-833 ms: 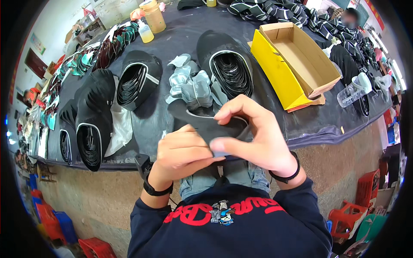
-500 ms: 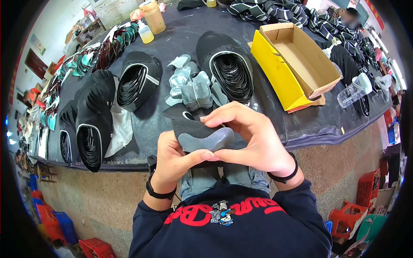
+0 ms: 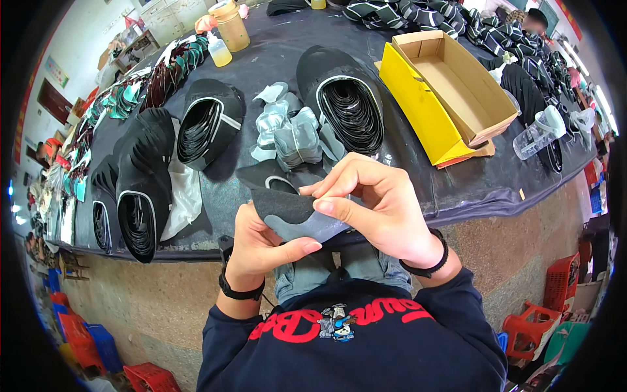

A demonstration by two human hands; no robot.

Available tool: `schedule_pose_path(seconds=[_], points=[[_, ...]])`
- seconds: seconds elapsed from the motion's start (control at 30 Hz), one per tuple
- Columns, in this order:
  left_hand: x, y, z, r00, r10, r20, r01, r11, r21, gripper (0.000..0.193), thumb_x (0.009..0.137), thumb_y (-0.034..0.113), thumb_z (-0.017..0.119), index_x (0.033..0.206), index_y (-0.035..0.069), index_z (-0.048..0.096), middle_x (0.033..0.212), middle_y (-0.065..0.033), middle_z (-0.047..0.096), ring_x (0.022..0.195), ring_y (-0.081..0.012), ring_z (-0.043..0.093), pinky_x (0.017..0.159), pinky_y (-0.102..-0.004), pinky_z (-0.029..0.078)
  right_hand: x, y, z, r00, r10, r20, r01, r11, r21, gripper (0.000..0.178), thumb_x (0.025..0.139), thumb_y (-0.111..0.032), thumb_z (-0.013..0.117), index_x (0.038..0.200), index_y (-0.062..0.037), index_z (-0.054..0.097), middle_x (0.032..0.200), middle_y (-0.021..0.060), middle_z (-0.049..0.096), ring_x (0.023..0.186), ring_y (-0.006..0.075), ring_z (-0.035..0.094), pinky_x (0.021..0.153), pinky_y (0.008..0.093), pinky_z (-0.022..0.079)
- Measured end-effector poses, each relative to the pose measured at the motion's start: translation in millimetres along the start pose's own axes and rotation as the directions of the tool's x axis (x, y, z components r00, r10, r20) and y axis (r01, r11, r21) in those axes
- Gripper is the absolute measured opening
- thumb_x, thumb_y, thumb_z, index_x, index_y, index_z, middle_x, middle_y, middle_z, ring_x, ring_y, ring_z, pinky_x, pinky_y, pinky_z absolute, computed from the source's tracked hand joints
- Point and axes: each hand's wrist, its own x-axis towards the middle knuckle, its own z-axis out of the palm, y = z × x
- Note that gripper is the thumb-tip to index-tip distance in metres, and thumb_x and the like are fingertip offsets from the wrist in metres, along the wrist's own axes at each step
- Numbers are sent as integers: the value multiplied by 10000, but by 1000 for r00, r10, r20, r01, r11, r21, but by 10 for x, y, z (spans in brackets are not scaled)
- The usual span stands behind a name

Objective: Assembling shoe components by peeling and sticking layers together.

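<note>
Over the table's near edge I hold a black fabric shoe upper (image 3: 282, 204) with a smooth grey curved stiffener piece (image 3: 302, 228) lying along its near side. My left hand (image 3: 256, 247) grips the upper's left end, thumb across the front below the grey piece and fingers behind, mostly hidden. At the other end, my right hand (image 3: 385, 212) pinches the upper's upper right edge between thumb and fingertips. Just beyond lies a pile of similar grey pieces (image 3: 298, 145). Nested black uppers with pale trim stand on both sides: a large stack (image 3: 326, 68) and a smaller one (image 3: 219, 98).
A yellow box (image 3: 411, 98) with a brown open tray sits on the right, near a clear plastic cup (image 3: 532, 138). More nested uppers (image 3: 147, 150) lie at left. Farther back are a bottle of yellow liquid (image 3: 221, 53), piled black pieces (image 3: 418, 16) and another person at far right.
My right hand has gone from cupping the grey piece's right end to pinching the upper's edge. The upper is tipped, showing more black fabric, and my left thumb has come away from the right one.
</note>
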Motion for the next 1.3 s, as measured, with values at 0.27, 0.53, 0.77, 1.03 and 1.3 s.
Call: schedule_pose_path(seconds=[0.27,0.53,0.77,1.03,1.3], points=[[-5,-61,8,995,25,-97,-33,996,-84,417,605,-43,744,995,-46,594,994,-105,620,921,-162,581,823,-294,435,38,-18,3,900,391,-193,-222,791,569,89,887,-94,526,907,-53,450,813,41,522,805,121,572,750,280,490],[12,10,7,988,-151,-31,145,980,-135,557,623,-60,731,1131,-17,507,1069,-77,578,981,-152,552,861,-296,426,-15,-91,-42,900,341,272,-430,796,426,320,711,-58,720,988,3,571,895,-3,593,860,45,514,755,205,415],[-5,-1,26,973,-205,103,219,963,-155,331,665,-26,716,976,-40,605,973,-87,626,909,-139,575,803,-273,441,-15,-58,-120,844,380,378,-508,792,339,309,696,-18,721,982,24,613,860,16,629,788,58,555,724,213,448],[-160,-259,20,993,-95,-70,58,908,-414,246,788,166,629,878,-62,638,920,-142,650,821,-170,609,711,-273,462,-177,188,-76,867,365,339,-498,626,599,178,803,-121,643,916,15,647,742,-19,593,615,8,450,531,174,326],[8,-12,91,990,-143,-14,138,978,-159,255,787,108,645,998,-28,603,942,-73,634,843,-121,577,757,-261,447,-74,-105,45,885,417,208,-466,799,380,243,832,-173,623,990,9,598,808,-26,585,688,17,476,596,187,389]])
